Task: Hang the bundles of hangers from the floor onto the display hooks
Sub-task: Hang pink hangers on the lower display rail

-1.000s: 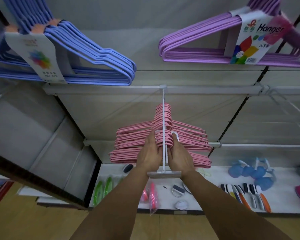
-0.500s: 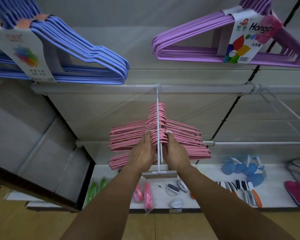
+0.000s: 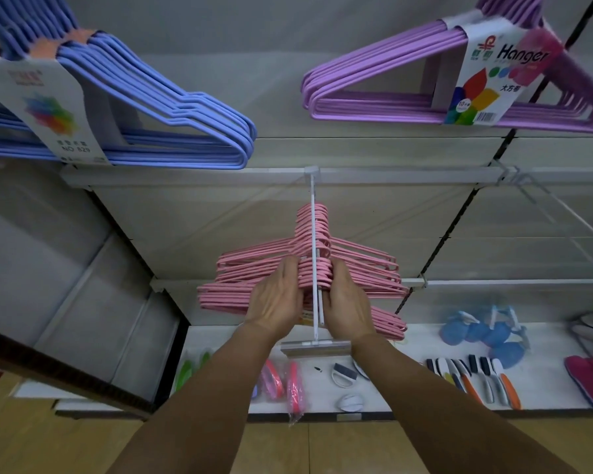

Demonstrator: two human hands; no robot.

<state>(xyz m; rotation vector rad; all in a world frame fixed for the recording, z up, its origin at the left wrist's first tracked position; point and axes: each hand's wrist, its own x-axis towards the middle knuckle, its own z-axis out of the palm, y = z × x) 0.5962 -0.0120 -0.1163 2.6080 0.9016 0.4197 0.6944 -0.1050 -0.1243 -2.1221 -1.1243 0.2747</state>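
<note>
Bundles of pink hangers (image 3: 363, 268) hang on a white display hook (image 3: 313, 241) that juts out from the shelf rail toward me. My left hand (image 3: 277, 295) presses on the pink hangers from the left of the hook, fingers curled around their necks. My right hand (image 3: 347, 299) grips the same hangers from the right side. The hook's price-tag holder (image 3: 317, 348) sits just below my wrists. My hands hide the middle of the nearest bundle.
Blue hanger bundles (image 3: 158, 124) hang at upper left and purple hanger bundles (image 3: 384, 90) with a printed label at upper right. An empty wire hook (image 3: 562, 213) sticks out at right. Brushes (image 3: 476, 378), blue items and slippers lie on the bottom shelf (image 3: 408, 347); the wooden floor is below.
The view has shifted slightly down and left. Both hands have stayed on the pink hangers, sliding them a little further back along the hook.
</note>
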